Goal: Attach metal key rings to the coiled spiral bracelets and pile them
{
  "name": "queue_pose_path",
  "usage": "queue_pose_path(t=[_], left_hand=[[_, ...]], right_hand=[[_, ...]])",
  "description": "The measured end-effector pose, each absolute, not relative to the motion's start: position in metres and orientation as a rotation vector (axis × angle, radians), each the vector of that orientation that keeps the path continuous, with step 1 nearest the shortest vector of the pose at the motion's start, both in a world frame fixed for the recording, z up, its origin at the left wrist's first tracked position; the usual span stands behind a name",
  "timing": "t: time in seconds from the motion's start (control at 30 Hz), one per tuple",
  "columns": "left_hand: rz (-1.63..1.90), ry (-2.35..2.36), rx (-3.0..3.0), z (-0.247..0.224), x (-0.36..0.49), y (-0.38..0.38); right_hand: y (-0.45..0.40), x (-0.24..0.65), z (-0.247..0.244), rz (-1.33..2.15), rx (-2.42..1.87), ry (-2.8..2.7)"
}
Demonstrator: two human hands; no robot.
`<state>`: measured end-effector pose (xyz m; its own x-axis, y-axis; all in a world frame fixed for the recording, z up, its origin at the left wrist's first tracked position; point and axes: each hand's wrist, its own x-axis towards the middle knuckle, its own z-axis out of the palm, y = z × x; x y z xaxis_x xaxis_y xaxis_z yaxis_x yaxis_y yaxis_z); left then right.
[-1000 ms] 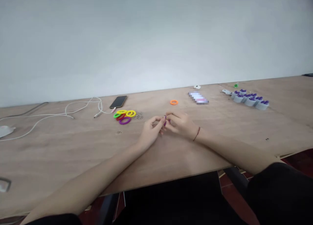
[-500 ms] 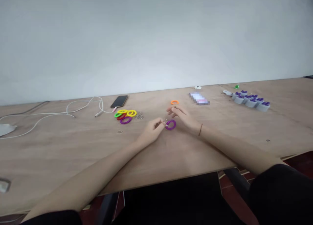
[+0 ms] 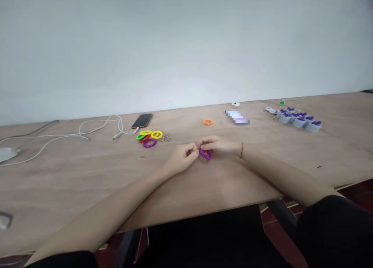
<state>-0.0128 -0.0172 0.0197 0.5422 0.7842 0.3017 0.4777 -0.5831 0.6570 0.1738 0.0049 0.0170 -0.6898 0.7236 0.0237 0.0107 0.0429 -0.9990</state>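
My left hand (image 3: pixel 183 157) is closed, thumb and finger pinching a small metal split ring (image 3: pixel 197 150). From that ring a purple coil wristband (image 3: pixel 205 155) hangs tilted just above the table. My right hand (image 3: pixel 214 144) has its fingertips closed on the wristband's upper edge, right beside the left fingertips; its fingers partly hide the coil. To the left lies a group of coil wristbands: two yellow (image 3: pixel 156 134), a green (image 3: pixel 140 137), a red (image 3: pixel 145 139) and another purple one (image 3: pixel 149 143). Several metal split rings (image 3: pixel 166 137) are heaped next to them.
An orange coil wristband (image 3: pixel 208 122) lies beyond my hands. A dark phone (image 3: pixel 142 120) with white cables (image 3: pixel 81 134) is at the left; a lit phone (image 3: pixel 237 117) is at the back right. Several grey cups with purple tops (image 3: pixel 299 122) stand far right. The wall (image 3: pixel 186 46) bounds the table.
My right hand has come down and toward me from above the table and taken hold of the purple wristband. The wristband has tilted; my left hand has barely moved.
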Motion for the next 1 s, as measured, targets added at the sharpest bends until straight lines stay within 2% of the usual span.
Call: queue_pose_path(t=[0.27, 0.7, 1.0], left_hand=[[0.769, 1.156, 2.394, 0.017, -0.012, -0.014], [0.841, 1.308, 2.553, 0.014, -0.014, -0.010], [0.851, 1.269, 2.664, 0.013, -0.015, -0.010]], right_hand=[[-0.004, 0.171, 0.022, 1.251, -0.904, -1.818], [-0.015, 0.162, 0.024, 1.202, -0.973, -1.792], [-0.016, 0.161, 0.022, 1.022, -1.068, -1.865]])
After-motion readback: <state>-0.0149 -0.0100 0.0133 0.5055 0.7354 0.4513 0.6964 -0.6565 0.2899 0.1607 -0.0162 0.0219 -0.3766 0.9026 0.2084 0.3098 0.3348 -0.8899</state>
